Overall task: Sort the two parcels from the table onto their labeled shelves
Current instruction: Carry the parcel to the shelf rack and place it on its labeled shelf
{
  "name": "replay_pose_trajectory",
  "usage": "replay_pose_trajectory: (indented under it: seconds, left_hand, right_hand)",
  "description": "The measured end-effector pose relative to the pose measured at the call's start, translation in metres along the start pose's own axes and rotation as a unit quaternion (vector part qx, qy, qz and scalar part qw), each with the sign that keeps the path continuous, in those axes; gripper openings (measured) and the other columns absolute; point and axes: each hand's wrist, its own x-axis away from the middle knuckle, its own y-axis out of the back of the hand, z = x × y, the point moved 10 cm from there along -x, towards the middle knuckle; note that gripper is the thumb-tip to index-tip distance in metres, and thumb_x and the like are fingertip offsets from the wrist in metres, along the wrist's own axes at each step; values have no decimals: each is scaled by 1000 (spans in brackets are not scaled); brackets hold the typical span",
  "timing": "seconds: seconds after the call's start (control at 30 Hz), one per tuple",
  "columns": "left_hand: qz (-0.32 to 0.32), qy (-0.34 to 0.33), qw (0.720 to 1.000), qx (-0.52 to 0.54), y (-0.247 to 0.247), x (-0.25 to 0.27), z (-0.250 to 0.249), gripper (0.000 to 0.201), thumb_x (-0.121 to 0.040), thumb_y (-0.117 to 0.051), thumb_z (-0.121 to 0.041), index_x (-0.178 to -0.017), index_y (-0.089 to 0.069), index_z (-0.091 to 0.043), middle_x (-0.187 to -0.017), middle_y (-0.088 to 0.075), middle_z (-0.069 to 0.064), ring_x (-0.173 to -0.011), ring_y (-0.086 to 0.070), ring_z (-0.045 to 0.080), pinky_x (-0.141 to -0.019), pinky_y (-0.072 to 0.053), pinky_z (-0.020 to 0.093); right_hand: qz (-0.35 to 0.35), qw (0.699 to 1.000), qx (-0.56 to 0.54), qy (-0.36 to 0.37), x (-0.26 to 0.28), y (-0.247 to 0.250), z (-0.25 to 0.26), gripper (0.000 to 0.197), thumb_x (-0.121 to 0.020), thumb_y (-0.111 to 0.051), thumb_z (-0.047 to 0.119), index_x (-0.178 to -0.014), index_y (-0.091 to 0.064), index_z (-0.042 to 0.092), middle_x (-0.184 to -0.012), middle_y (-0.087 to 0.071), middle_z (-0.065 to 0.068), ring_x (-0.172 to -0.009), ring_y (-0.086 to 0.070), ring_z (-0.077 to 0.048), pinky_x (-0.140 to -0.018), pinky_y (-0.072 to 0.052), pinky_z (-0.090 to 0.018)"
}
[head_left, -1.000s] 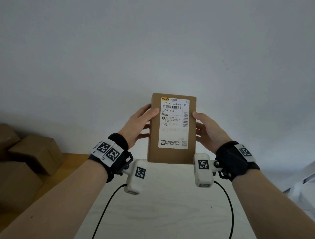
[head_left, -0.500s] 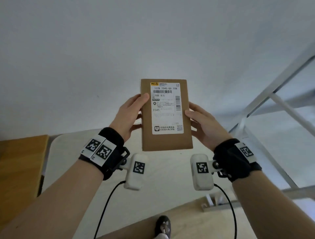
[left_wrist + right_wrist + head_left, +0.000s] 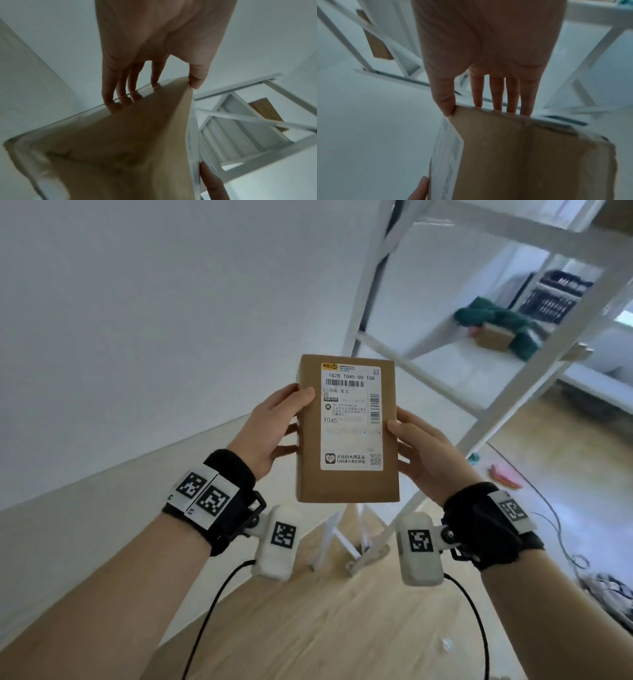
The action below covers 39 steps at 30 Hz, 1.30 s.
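Brown parcel [image 3: 346,429] held upright, label facing camera, left hand [image 3: 265,428] and right hand [image 3: 423,451] each grasping an edge.

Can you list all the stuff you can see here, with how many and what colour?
parcel: one, brown with a white label, held up between both hands
rack: one, white, behind the parcel and to the right
box: one, brown, on a rack shelf
cloth: one, dark green, around the box
floor: wood-coloured, below
wall: white, on the left
wrist cameras: two, white, under the wrists
left hand: one, holds the parcel's left edge
right hand: one, holds its right edge
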Motion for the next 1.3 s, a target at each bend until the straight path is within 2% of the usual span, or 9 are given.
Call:
replay_pose_trajectory:
  seconds: [0.17,0.27,0.43,0.6,0.8,0.93,1.07,1.13,1.3]
  left_hand:
    - [52,-38,998,-27,-126,22,-19,40,-89,-55,-44,-126,-59,-29,-119,-66,-2,-110,-60,19,-91,-50,40]
    - [86,-67,993,-37,-207,37,-35,40,-91,-55,-43,-127,-58,-27,-110,-67,-7,-104,-62,17,-84,-51,36]
    - [110,-127,985,-43,-319,54,-64,57,-85,-62,-48,-138,-49,-30,-126,-66,-5,-117,-60,19,-94,-50,42]
    - [116,-187,975,-31,-406,62,-98,58,-88,-61,-42,-142,-46,-28,-124,-66,-5,-121,-58,13,-91,-52,39]
    - [114,-278,953,-49,-464,44,-145,49,-94,-54,-34,-142,-45,-29,-125,-67,-4,-119,-60,10,-95,-50,36]
    - [116,-320,940,-23,-491,16,-173,36,-97,-49,-25,-133,-49,-22,-123,-64,-2,-115,-60,9,-91,-49,29]
    - [104,-374,922,0,-520,-21,-212,28,-95,-51,-24,-123,-51,-21,-124,-64,2,-109,-61,10,-95,-49,31]
    - [88,-398,913,11,-532,-41,-238,30,-90,-53,-28,-120,-53,-23,-118,-66,2,-107,-61,12,-99,-47,35]
    - [59,-428,902,25,-554,-90,-283,42,-84,-53,-32,-124,-55,-20,-111,-65,-2,-105,-60,12,-94,-46,37]
  right_hand:
    - [-43,998,6,54,64,111,27,40,-93,-51,23,-132,-58,29,-110,-71,10,-101,-63,-10,-84,-47,-30]
    - [-70,994,6,88,103,178,46,39,-95,-49,24,-133,-57,28,-109,-70,11,-95,-64,-8,-78,-47,-26]
    - [-120,983,-1,137,153,279,81,37,-95,-49,28,-130,-59,29,-105,-70,10,-94,-63,-10,-86,-48,-30]
    - [-153,970,-20,186,177,354,121,35,-95,-48,29,-128,-60,29,-99,-71,12,-89,-63,-8,-85,-48,-29]
    - [-162,953,-52,252,159,407,169,33,-96,-47,27,-127,-60,25,-94,-71,12,-73,-67,2,-59,-52,-14]
    - [-177,938,-81,286,131,441,202,27,-93,-53,30,-119,-59,23,-91,-74,10,-75,-72,-2,-62,-57,-23]
    - [-199,924,-93,314,93,478,247,27,-89,-59,33,-111,-56,17,-98,-74,1,-91,-72,-16,-86,-58,-43]
    - [-196,921,-91,324,71,492,274,26,-89,-58,33,-108,-54,16,-94,-73,3,-87,-71,-15,-88,-57,-41]
    - [-166,919,-86,348,15,517,324,40,-91,-58,33,-123,-53,10,-87,-70,5,-75,-68,-8,-68,-56,-25]
